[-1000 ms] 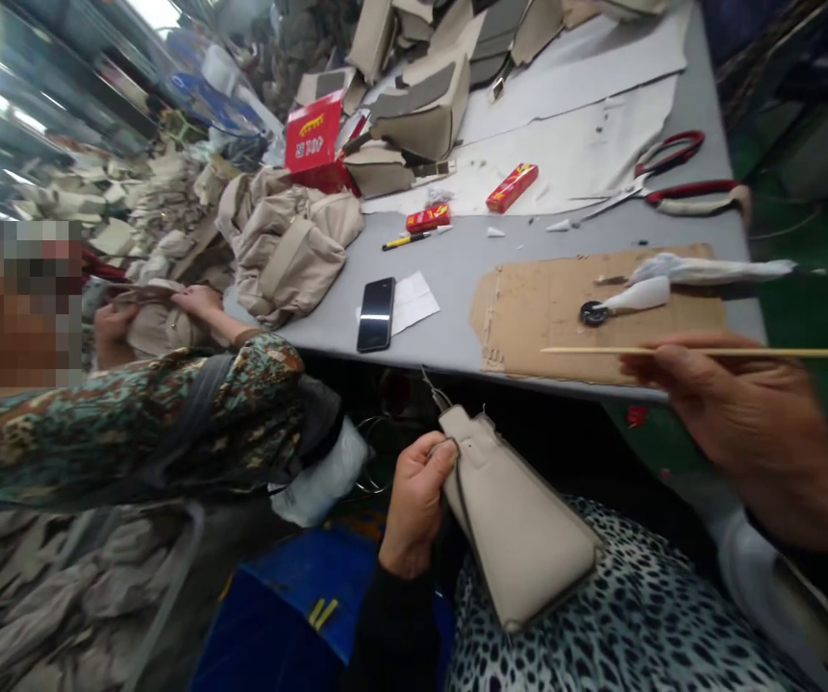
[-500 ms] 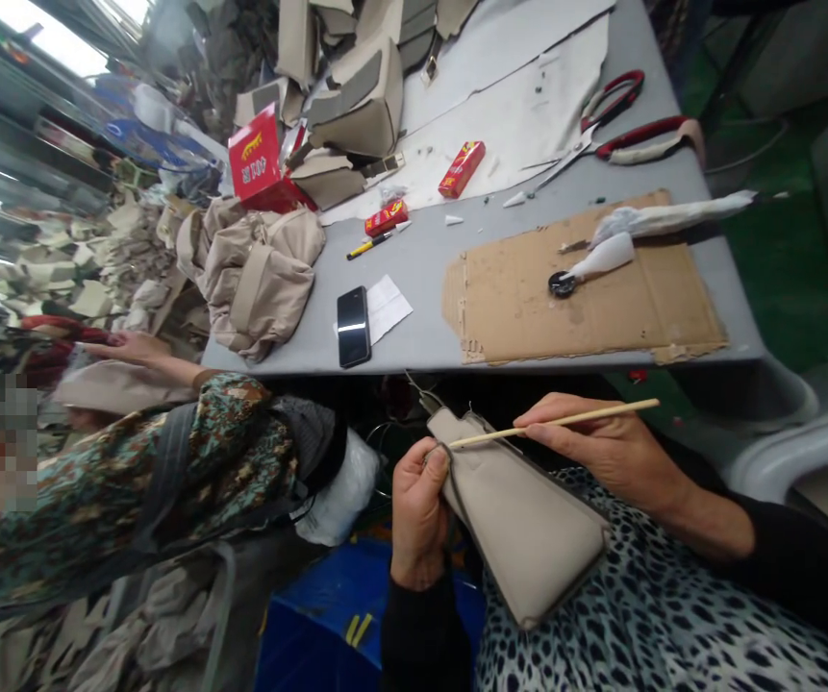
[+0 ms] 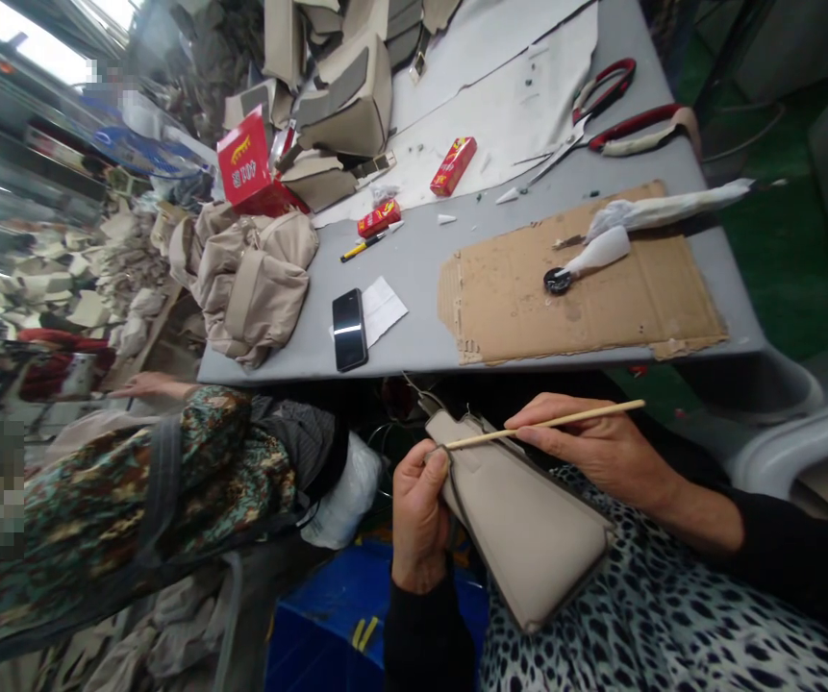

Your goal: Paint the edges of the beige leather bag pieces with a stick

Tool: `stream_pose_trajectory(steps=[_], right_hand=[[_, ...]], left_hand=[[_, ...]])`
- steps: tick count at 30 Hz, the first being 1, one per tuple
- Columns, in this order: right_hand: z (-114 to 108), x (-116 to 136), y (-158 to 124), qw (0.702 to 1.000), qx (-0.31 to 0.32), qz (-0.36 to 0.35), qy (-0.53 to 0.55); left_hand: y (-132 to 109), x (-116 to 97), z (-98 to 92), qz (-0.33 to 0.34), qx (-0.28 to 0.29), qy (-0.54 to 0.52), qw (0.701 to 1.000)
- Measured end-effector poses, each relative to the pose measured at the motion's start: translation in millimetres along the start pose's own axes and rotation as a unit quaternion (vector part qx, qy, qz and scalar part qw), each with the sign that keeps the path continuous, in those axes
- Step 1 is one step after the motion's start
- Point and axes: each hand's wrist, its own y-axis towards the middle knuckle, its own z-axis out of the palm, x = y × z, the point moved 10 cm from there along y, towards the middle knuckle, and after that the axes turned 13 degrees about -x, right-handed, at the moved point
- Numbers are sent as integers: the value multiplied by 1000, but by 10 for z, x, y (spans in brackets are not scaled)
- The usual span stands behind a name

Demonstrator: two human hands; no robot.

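Note:
A beige bag panel piece (image 3: 529,529), boxy and dark along its edges, rests tilted over my lap. My left hand (image 3: 419,500) is closed on its upper left edge, thumb on top. Between the fingers of my right hand (image 3: 593,447) is a thin wooden stick (image 3: 587,414), held like a pen. The stick's left tip touches the piece's edge right beside my left thumb. Whatever lies under the left fingers is hidden.
On the grey table (image 3: 414,346) lie a cardboard sheet (image 3: 500,308) with a white glue bottle (image 3: 601,252), scissors (image 3: 579,130), a phone (image 3: 350,330), small red boxes (image 3: 453,165) and a beige fabric bag (image 3: 255,288). A co-worker's patterned sleeve (image 3: 218,442) is at left.
The stick and my right hand have shifted slightly left along the edge. My left hand keeps its hold. At left the co-worker's arm has moved, and the whole view has turned a little.

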Motion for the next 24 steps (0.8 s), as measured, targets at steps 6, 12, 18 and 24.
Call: stream_pose_trajectory(steps=[6,12,18,24], right_hand=[[28,-6,-25,1000,24,1,-7],[65,3,-76,998,60,-7,-32],[86,84,-96,995,88,-51,-8],[164,331,-171,972,168,-162,-28]], left_hand=[[8,5,-27,-3,-15,-5,1000],[-2,10,-55,-11,-38,5,999],[-3,16,-77,-10,-44,9,999],[-11,14,-67,-11,-42,8,999]])
